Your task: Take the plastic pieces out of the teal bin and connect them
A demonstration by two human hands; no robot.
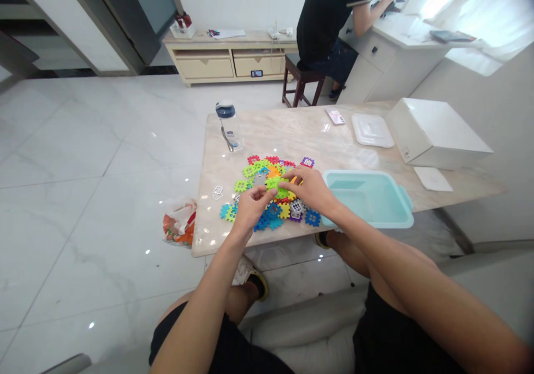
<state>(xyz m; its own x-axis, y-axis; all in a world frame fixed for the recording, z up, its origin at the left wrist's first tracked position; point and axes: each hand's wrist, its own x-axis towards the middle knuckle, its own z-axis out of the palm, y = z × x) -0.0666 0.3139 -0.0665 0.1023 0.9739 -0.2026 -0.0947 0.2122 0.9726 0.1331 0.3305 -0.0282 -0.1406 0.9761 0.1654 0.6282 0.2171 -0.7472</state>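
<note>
Both my hands meet over a heap of coloured interlocking plastic tiles with notched edges. Between them is a lime-green tile (275, 185). My right hand (307, 187) pinches its right side between thumb and fingers. From the left, my left hand (251, 206) has thumb and fingers closed at the tile's lower left edge. Blue tiles (269, 218) lie below the hands, and more green tiles (242, 186) lie to the left. Red, orange, yellow, purple and grey pieces are mixed in. My hands cover part of the heap.
A light teal plastic tub (367, 196) stands right of the heap. A clear water bottle (230, 129) is at the table's back left. Farther right are a phone (335, 116), a translucent lid (372, 130) and a white box (442, 132). Another person (329, 18) sits beyond the table.
</note>
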